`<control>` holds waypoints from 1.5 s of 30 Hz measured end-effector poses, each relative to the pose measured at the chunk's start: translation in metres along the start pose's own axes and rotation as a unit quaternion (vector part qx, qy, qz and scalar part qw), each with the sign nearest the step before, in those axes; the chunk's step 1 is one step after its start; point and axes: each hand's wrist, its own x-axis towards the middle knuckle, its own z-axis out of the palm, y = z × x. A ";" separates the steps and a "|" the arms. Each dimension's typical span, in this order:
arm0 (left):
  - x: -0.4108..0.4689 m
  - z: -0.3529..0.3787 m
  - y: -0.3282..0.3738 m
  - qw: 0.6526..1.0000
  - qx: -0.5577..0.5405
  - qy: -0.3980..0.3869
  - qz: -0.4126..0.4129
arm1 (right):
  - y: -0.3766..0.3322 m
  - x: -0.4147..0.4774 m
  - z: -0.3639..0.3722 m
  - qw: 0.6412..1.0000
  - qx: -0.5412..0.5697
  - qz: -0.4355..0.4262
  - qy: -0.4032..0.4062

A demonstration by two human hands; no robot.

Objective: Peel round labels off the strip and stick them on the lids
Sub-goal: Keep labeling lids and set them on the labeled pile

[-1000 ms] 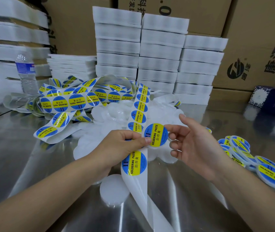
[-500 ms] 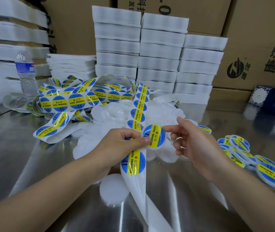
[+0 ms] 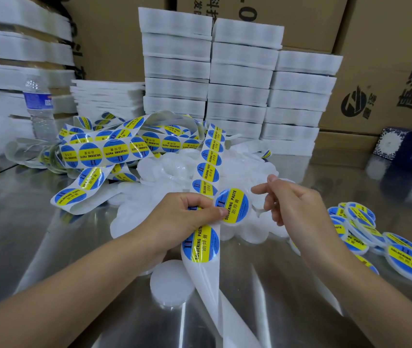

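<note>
Two hands work close together over a shiny metal surface [image 3: 36, 234] in the head view. The left hand [image 3: 187, 214] has its fingers curled round the label strip [image 3: 208, 169], which runs from the far pile down through the grip. One blue-and-yellow label sits just below the hand and bare white backing trails toward the near edge. The left thumb also pins the edge of a round label [image 3: 232, 205]. It seems to sit on a lid, with a pale rim showing at its lower side. The right hand [image 3: 297, 207] hangs just beside it with fingers loosely bent and grasps nothing – its forefinger points at the label without touching it. Plain lids [image 3: 174, 169] lie heaped behind the hands, and one lies alone near the left forearm. Labelled lids [image 3: 365, 229] are piled to the right. More strip is tangled at the left – near a water bottle [image 3: 40, 106]. White trays [image 3: 237, 71] are stacked in front of cardboard boxes [image 3: 388, 59].
</note>
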 end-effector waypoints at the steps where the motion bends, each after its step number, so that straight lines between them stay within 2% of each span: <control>1: 0.000 0.000 0.000 1.000 -0.001 0.001 -0.001 | 0.000 0.000 -0.001 1.000 0.007 -0.005 0.003; 5: -0.002 0.000 0.002 1.000 0.002 -0.011 -0.003 | -0.002 0.000 -0.001 1.000 -0.009 -0.023 -0.018; 10: -0.006 0.004 0.005 0.999 -0.011 -0.046 0.022 | 0.002 -0.009 0.004 0.984 -0.070 -0.037 -0.158; 13: -0.007 0.005 0.005 0.997 0.006 -0.072 0.035 | 0.006 -0.012 0.008 0.974 -0.101 -0.065 -0.194; 17: -0.007 0.003 0.003 0.994 0.045 -0.088 0.051 | 0.007 -0.011 0.009 0.970 -0.118 -0.071 -0.199; 22: -0.011 0.003 0.006 0.983 0.080 -0.144 0.081 | 0.008 -0.012 0.009 0.964 -0.158 -0.075 -0.198; 31: -0.010 0.004 0.005 0.985 0.109 -0.112 0.074 | 0.009 -0.010 0.005 0.967 -0.163 -0.085 -0.177; 45: -0.010 0.005 0.004 0.982 0.127 -0.124 0.066 | 0.011 -0.005 0.005 0.971 -0.162 -0.113 -0.138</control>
